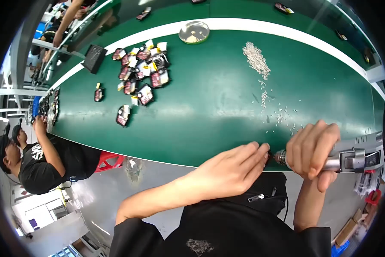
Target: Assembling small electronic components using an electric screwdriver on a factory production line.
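Note:
My right hand is wrapped round the silver front of a grey powered screwdriver, whose tip points left at the bench's near edge. Just left of that tip, the fingers of my left hand are pressed together. A dark bit of something shows at the fingertips, too small and covered to name. Beyond my hands, small pale screw-like pieces lie scattered on the green bench. They trail away to a denser pile of the same pieces.
Several small black packaged units with yellow and white tabs are heaped at left; two lie apart. A round metal dish and a black tray stand farther back. Similar units lie on the strip beyond the white rail. Co-workers sit at left.

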Tool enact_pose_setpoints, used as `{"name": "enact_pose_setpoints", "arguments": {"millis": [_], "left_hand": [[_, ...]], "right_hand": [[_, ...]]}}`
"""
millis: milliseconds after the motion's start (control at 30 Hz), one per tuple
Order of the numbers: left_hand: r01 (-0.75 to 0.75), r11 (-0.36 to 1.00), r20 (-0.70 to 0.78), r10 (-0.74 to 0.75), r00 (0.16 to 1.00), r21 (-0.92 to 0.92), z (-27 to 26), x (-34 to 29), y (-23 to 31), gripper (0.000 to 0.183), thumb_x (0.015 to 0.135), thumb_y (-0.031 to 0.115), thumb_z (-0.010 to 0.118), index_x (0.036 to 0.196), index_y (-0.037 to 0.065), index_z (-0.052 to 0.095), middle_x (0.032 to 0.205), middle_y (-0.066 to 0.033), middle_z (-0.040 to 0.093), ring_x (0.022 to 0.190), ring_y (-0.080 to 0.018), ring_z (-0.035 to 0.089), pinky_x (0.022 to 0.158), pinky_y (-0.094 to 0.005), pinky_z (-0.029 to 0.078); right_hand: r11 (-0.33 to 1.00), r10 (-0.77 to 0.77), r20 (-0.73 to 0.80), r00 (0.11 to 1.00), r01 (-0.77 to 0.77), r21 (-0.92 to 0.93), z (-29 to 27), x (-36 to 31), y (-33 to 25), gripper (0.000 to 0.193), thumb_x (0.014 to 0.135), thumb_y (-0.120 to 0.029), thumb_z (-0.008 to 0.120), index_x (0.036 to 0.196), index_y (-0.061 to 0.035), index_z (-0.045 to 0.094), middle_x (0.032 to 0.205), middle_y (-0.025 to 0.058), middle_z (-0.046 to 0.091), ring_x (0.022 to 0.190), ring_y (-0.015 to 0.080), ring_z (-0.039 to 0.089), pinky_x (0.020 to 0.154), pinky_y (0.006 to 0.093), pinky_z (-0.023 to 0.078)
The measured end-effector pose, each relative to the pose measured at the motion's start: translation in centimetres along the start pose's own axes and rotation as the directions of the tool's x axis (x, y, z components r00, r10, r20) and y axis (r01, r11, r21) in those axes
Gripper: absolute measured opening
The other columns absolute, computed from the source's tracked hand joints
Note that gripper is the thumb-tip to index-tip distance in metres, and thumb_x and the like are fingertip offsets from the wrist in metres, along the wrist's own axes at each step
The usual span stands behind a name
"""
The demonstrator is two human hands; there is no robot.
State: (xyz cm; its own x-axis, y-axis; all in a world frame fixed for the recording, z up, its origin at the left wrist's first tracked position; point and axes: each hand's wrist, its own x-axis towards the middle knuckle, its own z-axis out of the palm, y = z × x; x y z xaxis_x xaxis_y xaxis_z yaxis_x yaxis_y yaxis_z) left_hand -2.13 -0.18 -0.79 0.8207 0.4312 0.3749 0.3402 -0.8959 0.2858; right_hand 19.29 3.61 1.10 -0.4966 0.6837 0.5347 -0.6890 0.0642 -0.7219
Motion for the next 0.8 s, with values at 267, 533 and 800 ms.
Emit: {"name": "enact_pose_setpoints", "arguments": {"millis": [267,533,800], "left_hand": [[0.649,0.740,-0.327,-0.577,0.748,0.178,-7.9,-5.9,-5.4,0.044,0.079,0.002,0.063,0.122,0.001,0.055,0.122,-0.0158,0.057,0.104,-0.0334,0.055,0.090,-0.0403,0.045],[0.607,0.762,-0.335,-0.525,0.783,0.225,-6.0,-2.7,-6.5,0.041,0.077,-0.005,0.065,0.116,0.004,0.060,0.126,-0.0138,0.053,0.116,-0.0315,0.050,0.098,-0.0396,0.040],[0.302,0.944,-0.147,-0.282,0.948,0.137,-0.2,4.2,-5.7,0.032,0.070,-0.005,0.070,0.100,0.000,0.060,0.097,-0.0107,0.058,0.082,-0.0261,0.058,0.067,-0.0357,0.049]], "right_hand": [[0.948,-0.210,-0.375,0.903,0.282,0.148,0.8,-4.1,-2.9,0.024,0.088,-0.024,0.067,0.080,-0.0096,0.049,0.050,-0.0017,0.048,0.043,0.0087,0.050,0.046,0.0231,0.045],[0.952,0.007,-0.595,0.804,0.176,0.249,1.9,-6.6,1.0,0.023,0.092,-0.025,0.059,0.084,-0.0087,0.044,0.052,-0.0025,0.040,0.042,0.0094,0.041,0.049,0.0267,0.039],[0.942,-0.058,-0.663,0.747,0.260,0.211,2.5,-7.6,1.2,0.019,0.092,-0.021,0.054,0.084,-0.0081,0.044,0.050,-0.0019,0.038,0.042,0.0099,0.040,0.049,0.0272,0.039]]}}
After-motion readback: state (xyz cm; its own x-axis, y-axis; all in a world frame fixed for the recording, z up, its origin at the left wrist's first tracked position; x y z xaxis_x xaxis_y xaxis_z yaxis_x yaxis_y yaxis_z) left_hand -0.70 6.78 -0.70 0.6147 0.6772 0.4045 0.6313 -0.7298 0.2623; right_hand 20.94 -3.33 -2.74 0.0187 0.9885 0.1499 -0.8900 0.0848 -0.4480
